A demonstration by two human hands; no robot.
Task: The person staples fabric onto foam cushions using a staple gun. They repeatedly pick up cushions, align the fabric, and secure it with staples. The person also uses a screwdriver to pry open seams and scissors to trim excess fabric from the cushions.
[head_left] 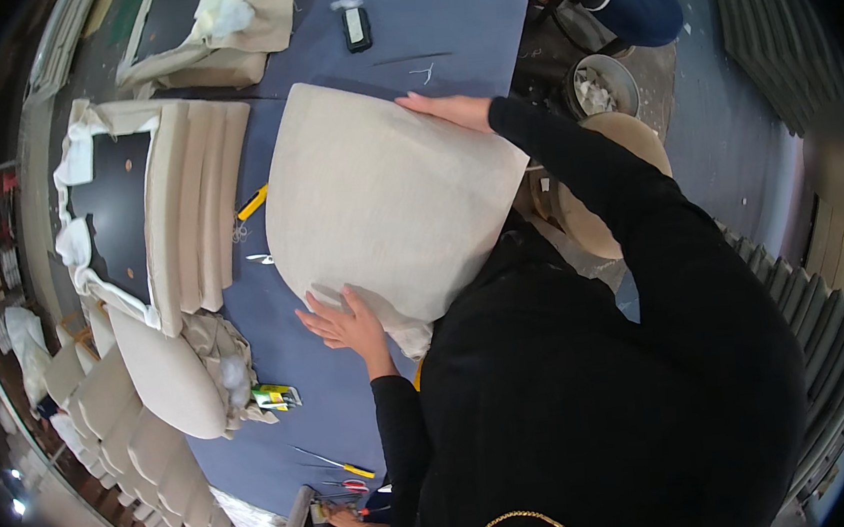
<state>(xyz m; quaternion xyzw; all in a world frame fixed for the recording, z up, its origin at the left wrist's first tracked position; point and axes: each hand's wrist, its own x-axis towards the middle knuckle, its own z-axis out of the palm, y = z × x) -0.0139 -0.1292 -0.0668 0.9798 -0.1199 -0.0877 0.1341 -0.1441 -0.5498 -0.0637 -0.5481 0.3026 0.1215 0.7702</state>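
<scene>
Head view: one beige fabric-covered cushion (386, 196) lies at the centre of the frame on one blue-grey tabletop (465, 9). Two bare hands are at it. Left hand (350, 328): fingers spread wide, gripping nothing, at the cushion's lower-left edge. Right hand (449, 110): flattened, fingers close together, along the upper-right edge. Also noted: one yellow-handled tool (253, 203) left of the cushion; one black case (356, 29), top centre; one metal bucket (636, 94), upper right; one stack of upholstered panels (198, 203), left, layers not reliably countable.
</scene>
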